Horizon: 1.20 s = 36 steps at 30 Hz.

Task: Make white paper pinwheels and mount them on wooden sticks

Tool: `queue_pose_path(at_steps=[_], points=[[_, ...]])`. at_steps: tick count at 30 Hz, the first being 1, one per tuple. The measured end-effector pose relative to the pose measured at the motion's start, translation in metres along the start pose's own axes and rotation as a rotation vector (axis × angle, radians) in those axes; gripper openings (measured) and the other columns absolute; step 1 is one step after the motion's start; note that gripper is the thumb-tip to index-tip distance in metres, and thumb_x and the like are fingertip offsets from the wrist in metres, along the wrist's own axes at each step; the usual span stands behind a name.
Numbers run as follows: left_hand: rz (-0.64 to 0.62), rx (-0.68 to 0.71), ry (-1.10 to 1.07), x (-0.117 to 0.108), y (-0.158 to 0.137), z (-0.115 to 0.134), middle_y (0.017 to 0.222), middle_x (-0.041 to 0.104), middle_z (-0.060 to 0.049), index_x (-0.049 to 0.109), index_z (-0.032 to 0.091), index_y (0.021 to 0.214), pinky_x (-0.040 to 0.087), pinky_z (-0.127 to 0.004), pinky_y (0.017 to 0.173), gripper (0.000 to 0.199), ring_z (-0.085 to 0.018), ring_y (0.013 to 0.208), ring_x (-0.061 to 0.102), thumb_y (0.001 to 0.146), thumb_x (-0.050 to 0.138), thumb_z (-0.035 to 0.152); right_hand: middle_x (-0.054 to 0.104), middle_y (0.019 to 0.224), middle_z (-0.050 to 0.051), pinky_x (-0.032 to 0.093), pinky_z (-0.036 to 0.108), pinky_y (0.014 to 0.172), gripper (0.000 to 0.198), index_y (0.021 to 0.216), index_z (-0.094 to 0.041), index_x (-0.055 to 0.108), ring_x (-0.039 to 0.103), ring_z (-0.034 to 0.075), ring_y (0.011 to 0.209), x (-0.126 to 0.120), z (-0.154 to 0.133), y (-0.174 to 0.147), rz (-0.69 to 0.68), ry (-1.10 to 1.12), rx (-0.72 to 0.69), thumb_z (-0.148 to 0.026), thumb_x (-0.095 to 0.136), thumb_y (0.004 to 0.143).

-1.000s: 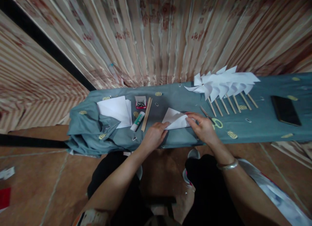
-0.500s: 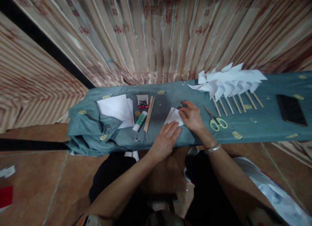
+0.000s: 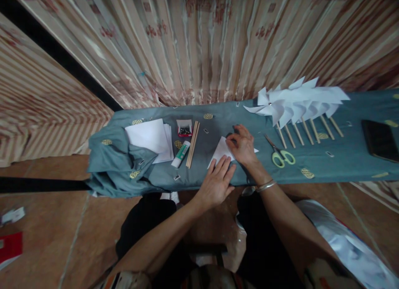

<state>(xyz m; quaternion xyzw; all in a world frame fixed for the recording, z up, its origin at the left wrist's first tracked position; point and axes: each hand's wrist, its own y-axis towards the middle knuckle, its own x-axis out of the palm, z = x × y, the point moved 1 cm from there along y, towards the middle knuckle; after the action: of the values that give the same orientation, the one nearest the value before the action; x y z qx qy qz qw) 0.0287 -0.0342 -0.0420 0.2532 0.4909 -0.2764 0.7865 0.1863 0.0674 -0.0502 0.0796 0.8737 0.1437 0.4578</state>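
A white sheet of paper (image 3: 220, 148), folded into a triangle, lies on the cloth-covered table in front of me. My left hand (image 3: 216, 181) rests flat across its near edge with fingers stretched out. Bent over the upper edge of the paper is my right hand (image 3: 243, 145), its thumb and fingers closed at the fold. One paper corner sticks out to the right from beneath that hand. Green-handled scissors (image 3: 283, 158) lie just right of my right hand. Wooden sticks (image 3: 192, 145) and a glue stick (image 3: 181, 154) lie to the left.
A stack of white paper (image 3: 148, 135) lies at the left, partly under bunched cloth (image 3: 118, 164). An open red box of small dark pins (image 3: 184, 128) stands behind the glue stick. Several paper pinwheels (image 3: 302, 100) on sticks lie back right, near a black phone (image 3: 380, 139). A curtain (image 3: 199, 43) hangs behind.
The paper now shows a larger triangular shape, with a corner out to the right. My right hand has shifted slightly along its edge; the left stays on it. The view has shifted a little.
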Motion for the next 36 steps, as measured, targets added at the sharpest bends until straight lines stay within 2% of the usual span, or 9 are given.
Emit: queue_pose_path(at_steps=[5,16,26,36], points=[[-0.006,-0.010,0.001,-0.0014,0.0005,0.0005,0.157,0.031,-0.023,0.034,0.010,0.146,0.019,-0.058,0.120,0.068,-0.033,0.151,0.017,0.088,0.061,0.033,0.058,0.135,0.013,0.037,0.057,0.108,0.017,0.083,-0.021,0.071,0.041,0.033,0.138,0.0032,0.0030,-0.0010,0.035,0.011,-0.014,-0.027,0.055,0.085],[-0.008,-0.011,0.017,-0.0002,0.0015,0.0003,0.156,0.032,-0.024,0.038,0.009,0.143,0.019,-0.058,0.120,0.066,-0.036,0.150,0.020,0.087,0.063,0.034,0.058,0.135,0.014,0.035,0.056,0.108,0.017,0.083,-0.020,0.069,0.040,0.033,0.138,0.0054,0.0013,-0.0031,0.055,-0.005,-0.008,-0.026,0.053,0.085],[-0.023,-0.026,0.021,-0.0011,0.0019,0.0004,0.156,0.032,-0.024,0.038,0.010,0.144,0.019,-0.058,0.119,0.065,-0.035,0.150,0.021,0.089,0.060,0.037,0.055,0.139,0.016,0.030,0.058,0.110,0.016,0.084,-0.020,0.068,0.037,0.034,0.140,0.0048,-0.0018,-0.0032,0.031,0.005,0.016,-0.026,0.053,0.084],[-0.022,-0.027,0.033,0.0006,0.0018,-0.0005,0.156,0.033,-0.024,0.039,0.009,0.143,0.019,-0.058,0.119,0.065,-0.036,0.149,0.023,0.089,0.060,0.037,0.057,0.136,0.017,0.034,0.055,0.108,0.016,0.085,-0.019,0.067,0.040,0.034,0.138,0.0062,-0.0029,-0.0031,0.042,-0.045,0.006,-0.025,0.052,0.084]])
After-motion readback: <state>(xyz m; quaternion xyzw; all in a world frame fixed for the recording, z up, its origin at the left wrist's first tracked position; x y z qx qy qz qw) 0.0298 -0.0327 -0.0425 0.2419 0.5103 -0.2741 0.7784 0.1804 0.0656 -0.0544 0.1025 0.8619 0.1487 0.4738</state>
